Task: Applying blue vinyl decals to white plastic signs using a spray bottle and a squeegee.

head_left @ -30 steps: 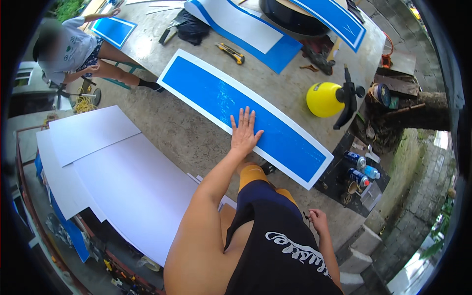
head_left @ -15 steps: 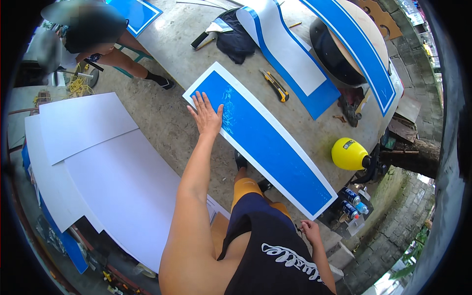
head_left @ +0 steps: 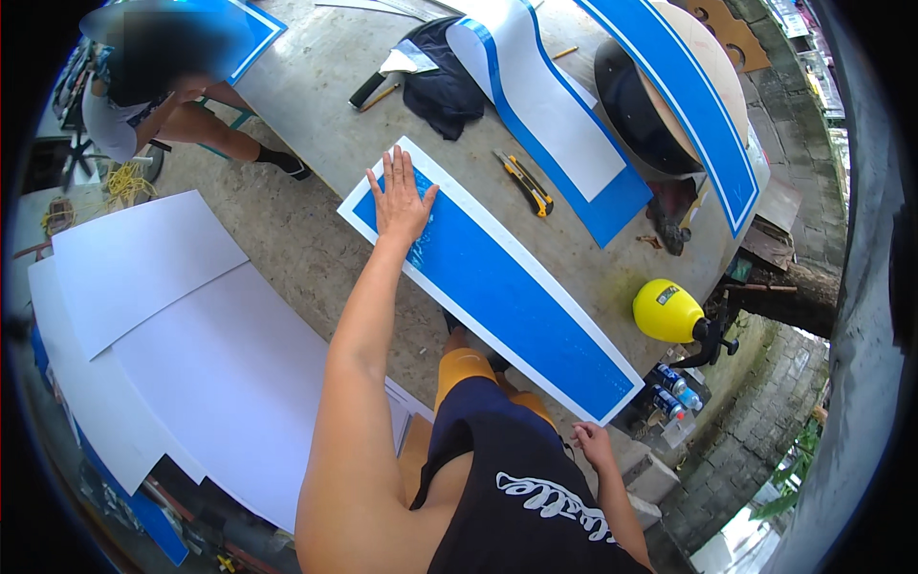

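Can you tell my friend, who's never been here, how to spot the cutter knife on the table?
Find the big grey table. On it, in the gap between the white-edged blue panel under the left hand and the curling blue-and-white sheet, lies the cutter knife. It is slim, yellow and black, while both neighbours are wide, blue and white.

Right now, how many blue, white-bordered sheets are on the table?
3: one sheet under the left hand, another across the black object, a third beside the other person; more may hide.
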A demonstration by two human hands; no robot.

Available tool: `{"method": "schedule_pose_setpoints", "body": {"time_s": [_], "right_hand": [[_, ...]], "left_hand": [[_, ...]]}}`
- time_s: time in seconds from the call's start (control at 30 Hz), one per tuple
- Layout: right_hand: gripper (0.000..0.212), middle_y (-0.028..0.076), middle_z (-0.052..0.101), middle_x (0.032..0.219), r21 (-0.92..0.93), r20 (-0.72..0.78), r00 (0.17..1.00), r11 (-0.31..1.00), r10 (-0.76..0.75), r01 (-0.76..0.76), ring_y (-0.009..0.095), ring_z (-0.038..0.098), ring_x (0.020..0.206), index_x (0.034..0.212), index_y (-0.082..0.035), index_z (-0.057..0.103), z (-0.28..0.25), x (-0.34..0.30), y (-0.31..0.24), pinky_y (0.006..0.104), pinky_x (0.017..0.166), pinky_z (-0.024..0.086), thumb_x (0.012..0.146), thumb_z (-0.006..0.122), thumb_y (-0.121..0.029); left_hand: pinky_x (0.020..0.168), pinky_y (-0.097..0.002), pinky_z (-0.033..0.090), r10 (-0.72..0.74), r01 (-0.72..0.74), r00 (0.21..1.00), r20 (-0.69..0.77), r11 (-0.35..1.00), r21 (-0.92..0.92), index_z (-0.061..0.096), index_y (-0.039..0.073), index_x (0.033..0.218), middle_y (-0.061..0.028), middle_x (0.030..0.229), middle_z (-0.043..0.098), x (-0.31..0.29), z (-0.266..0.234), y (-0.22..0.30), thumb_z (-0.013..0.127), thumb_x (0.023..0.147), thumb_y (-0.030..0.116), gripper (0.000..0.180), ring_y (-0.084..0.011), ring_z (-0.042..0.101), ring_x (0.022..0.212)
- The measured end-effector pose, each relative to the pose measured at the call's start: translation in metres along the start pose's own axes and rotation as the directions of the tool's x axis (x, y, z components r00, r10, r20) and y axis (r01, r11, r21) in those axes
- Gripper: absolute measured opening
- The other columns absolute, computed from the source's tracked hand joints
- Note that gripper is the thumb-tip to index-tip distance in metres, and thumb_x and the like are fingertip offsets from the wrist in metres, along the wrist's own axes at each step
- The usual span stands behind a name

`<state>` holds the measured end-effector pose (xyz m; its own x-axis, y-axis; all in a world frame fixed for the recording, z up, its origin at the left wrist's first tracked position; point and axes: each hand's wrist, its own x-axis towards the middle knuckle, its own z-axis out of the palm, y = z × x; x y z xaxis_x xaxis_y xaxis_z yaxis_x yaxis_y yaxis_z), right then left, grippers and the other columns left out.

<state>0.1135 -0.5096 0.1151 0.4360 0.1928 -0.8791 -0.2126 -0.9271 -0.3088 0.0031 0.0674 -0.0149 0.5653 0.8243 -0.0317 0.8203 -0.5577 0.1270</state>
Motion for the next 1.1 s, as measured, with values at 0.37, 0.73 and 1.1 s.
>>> {"method": "schedule_pose_setpoints", "body": {"time_s": [0.37,0.73,1.1], "right_hand": [[0.023,0.004,0.062,0.073,0.083,-0.172,0.982,0.992,-0.079,0.094,0.01,0.055,0.061,0.103,0.001,0.064,-0.015,0.016,0.048,0.024,0.056,0.044,0.09,0.054,-0.015],[0.025,0.014,0.066,0.098,-0.057,-0.325,0.913,0.968,-0.248,0.243,0.025,0.063,0.084,0.103,-0.003,0.065,-0.066,0.038,0.099,0.0335,0.076,0.049,0.086,0.057,-0.019],[0.024,0.012,0.066,0.094,0.069,-0.29,0.89,0.919,-0.353,0.387,0.021,0.064,0.081,0.106,-0.004,0.064,-0.099,0.034,0.146,0.0316,0.075,0.05,0.087,0.058,-0.017]], "left_hand": [[0.111,-0.0573,0.0,0.357,-0.328,0.926,0.126,0.922,-0.205,0.019,0.0,0.145,-0.0138,0.154,0.01,-0.125,0.002,0.147,0.042,0.09,0.053,0.08,-0.0293,0.005,0.143],[0.112,-0.0549,0.002,0.674,-0.603,0.712,0.198,0.73,-0.322,0.021,0.0,0.145,-0.0131,0.154,0.013,-0.29,0.016,0.306,0.048,0.089,0.046,0.077,-0.0292,0.007,0.143],[0.112,-0.0543,0.003,0.766,-0.697,0.609,0.207,0.641,-0.32,0.026,0.003,0.144,-0.0137,0.153,0.015,-0.378,0.028,0.407,0.059,0.083,0.04,0.078,-0.0349,0.009,0.142]]}}
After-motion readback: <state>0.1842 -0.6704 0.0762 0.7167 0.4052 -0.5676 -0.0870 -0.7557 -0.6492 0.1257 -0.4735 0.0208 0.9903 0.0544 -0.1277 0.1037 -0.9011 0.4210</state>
